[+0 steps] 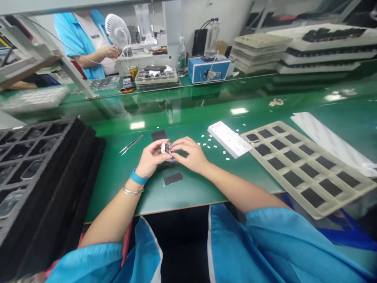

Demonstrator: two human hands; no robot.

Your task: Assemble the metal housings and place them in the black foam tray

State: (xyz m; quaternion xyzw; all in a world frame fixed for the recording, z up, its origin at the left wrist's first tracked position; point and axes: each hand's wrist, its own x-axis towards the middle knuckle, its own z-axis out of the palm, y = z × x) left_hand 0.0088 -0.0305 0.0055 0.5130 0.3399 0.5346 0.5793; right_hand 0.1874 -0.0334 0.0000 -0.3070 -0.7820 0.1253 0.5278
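Observation:
A small white and dark electronic part is held over the green table between my two hands. Thumb and fingers of my left hand are closed round its left side; a blue band and a silver bracelet circle that wrist. My right hand pinches the part from the right, and its fingertips hide some of it. One dark rectangular pad lies just behind the hands and another dark pad in front of them. Metal tweezers rest to the left.
Small white pieces lie scattered beside a white box on the right. Farther right is a beige compartment tray. Stacked black foam trays stand at the left. Across the bench, a person in blue works near a white fan.

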